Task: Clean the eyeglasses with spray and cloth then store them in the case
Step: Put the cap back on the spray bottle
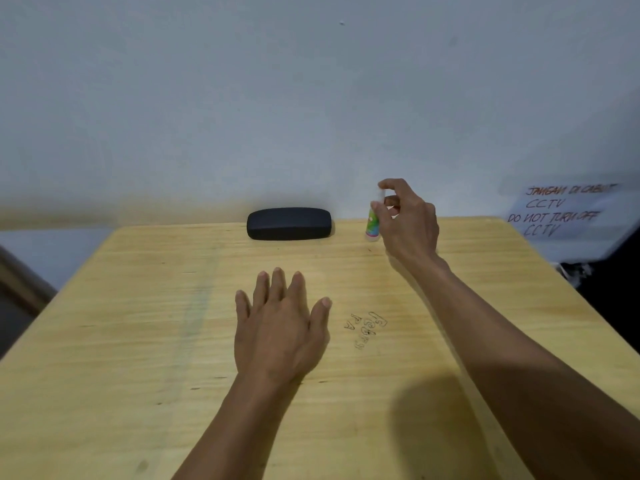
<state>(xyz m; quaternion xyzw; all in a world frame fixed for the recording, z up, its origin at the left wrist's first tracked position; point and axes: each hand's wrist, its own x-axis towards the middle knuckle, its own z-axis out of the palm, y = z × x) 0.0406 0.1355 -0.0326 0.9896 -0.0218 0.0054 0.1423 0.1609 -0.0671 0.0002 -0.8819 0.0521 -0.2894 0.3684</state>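
Observation:
A black eyeglass case lies shut at the far edge of the wooden table, against the wall. To its right stands a small spray bottle with a green and white label and a clear cap. My right hand is curled around the bottle's upper part, thumb and fingers on it, while its base rests on the table. My left hand lies flat on the table's middle, palm down, fingers spread, holding nothing. No eyeglasses or cloth are visible.
A grey wall rises right behind the table. A white paper sign with handwritten words hangs at the right, past the table's corner. Pen scribbles mark the wood beside my left hand.

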